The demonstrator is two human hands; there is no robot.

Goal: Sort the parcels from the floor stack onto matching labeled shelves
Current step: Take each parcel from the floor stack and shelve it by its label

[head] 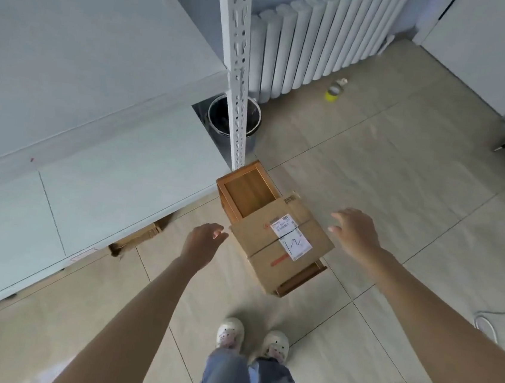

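Note:
A brown cardboard parcel [276,247] with a white shipping label marked "1-2" lies across a wooden crate [246,190] on the tiled floor. My left hand [203,242] hovers just left of the parcel, fingers relaxed, holding nothing. My right hand [354,233] hangs to the right of the parcel with fingers spread, a small gap between it and the cardboard. White shelves [95,131] stand at the left on a perforated metal post [238,65].
A dark bucket [218,116] sits behind the post, beside a white radiator [317,36]. A yellow tape roll [333,92] lies on the floor. Another cardboard box [139,237] shows under the lowest shelf. A white cable [493,322] lies at right.

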